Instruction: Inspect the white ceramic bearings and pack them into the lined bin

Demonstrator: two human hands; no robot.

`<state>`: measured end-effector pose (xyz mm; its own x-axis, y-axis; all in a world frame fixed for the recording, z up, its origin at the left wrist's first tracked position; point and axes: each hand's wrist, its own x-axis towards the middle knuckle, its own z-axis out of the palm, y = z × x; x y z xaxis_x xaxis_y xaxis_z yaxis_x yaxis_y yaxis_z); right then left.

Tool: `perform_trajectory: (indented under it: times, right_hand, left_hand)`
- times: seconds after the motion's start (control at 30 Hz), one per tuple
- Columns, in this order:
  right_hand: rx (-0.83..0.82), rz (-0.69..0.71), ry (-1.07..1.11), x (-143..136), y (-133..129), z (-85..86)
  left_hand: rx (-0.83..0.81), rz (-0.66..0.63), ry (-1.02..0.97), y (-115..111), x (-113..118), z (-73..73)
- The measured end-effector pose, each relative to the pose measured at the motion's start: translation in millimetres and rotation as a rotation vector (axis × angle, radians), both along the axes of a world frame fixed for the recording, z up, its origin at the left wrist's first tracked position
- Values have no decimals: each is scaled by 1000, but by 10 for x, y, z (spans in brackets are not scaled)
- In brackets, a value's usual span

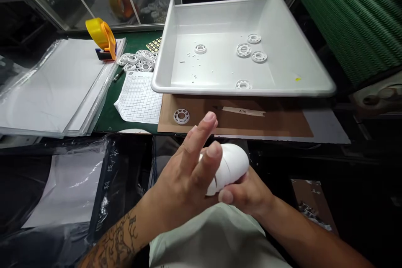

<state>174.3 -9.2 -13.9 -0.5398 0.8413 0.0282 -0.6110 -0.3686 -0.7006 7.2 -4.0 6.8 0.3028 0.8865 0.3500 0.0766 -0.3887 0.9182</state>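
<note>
A smooth white rounded plastic part (232, 164) with a thin seam and a small slot is held up in front of my lap. My right hand (251, 192) closes on it from below and the right, thumb along its lower edge. My left hand (185, 176) is against its left side, with two fingers stretched across in front of it; the left thumb and palm contact are hidden. On the brown board (201, 127) beyond my hands lies a white slotted ring (181, 116). Beside it is a pale knife-like tool (241, 111) marked A16.
A large white tray (213, 16) holds several white rings (243, 50) and small scraps. Left of it are a heap of rings (145, 59), a printed grid sheet (141, 98), a yellow tape dispenser (105, 39) and stacked bagged sheets (53, 88). A green ribbed belt (351, 16) stands right.
</note>
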Motion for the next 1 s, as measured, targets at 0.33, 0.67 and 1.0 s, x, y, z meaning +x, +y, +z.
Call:
perform_trajectory:
  times: [0.33,0.67,1.0]
  right_hand:
    - [-199,76,2,-2,-20,-157]
    - [60,339,-56,-143,159,-253]
    - [-108,292,240,-322,25,-316]
  left_hand:
    - [-223,-333,-48,62,-226,30]
    - [-795,-22,-1021,278,252,-207]
    - [-665,-91,-1009,411,351,-33]
